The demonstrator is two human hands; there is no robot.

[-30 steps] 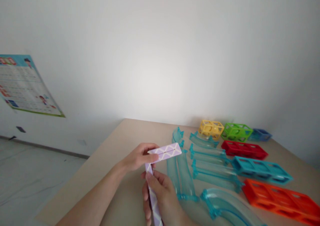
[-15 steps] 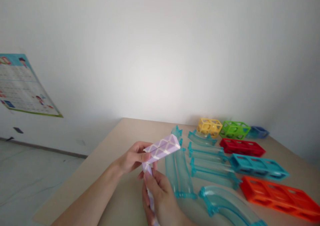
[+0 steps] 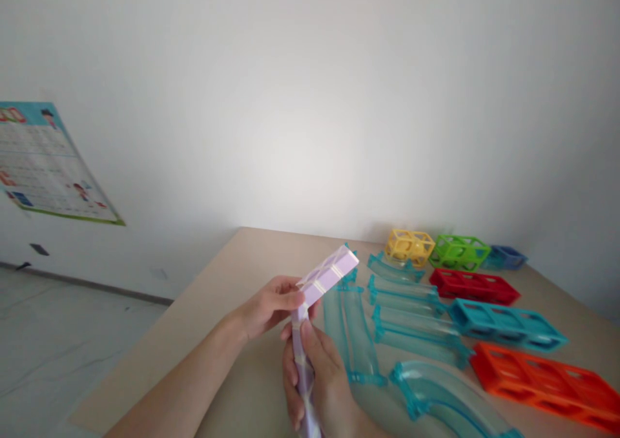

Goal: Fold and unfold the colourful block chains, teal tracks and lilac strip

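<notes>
A lilac bar-like thing (image 3: 329, 275) with pale crossing lines is between my two hands; I cannot make out its kind. Its upper part slants up to the right, and a narrower lower part (image 3: 303, 373) runs down toward me, meeting it at an angle. My left hand (image 3: 274, 303) pinches the upper part close to the bend, thumb on top. Around the lower part my right hand (image 3: 322, 373) is closed, with the thumb lying along it. Both hands are held above the table, left of the clear teal track pieces (image 3: 361, 338).
A curved teal track (image 3: 445, 389) lies at the front right. Frame blocks in orange (image 3: 542, 383), teal (image 3: 506, 325), red (image 3: 475, 286), green (image 3: 460, 252) and yellow (image 3: 410, 247) line the right side of the beige table (image 3: 252, 257). A poster (image 3: 53, 166) hangs on the wall.
The lilac thing's upper part has turned to point more steeply upward, and the angle at its bend has opened out. Both hands have shifted slightly right, still holding it.
</notes>
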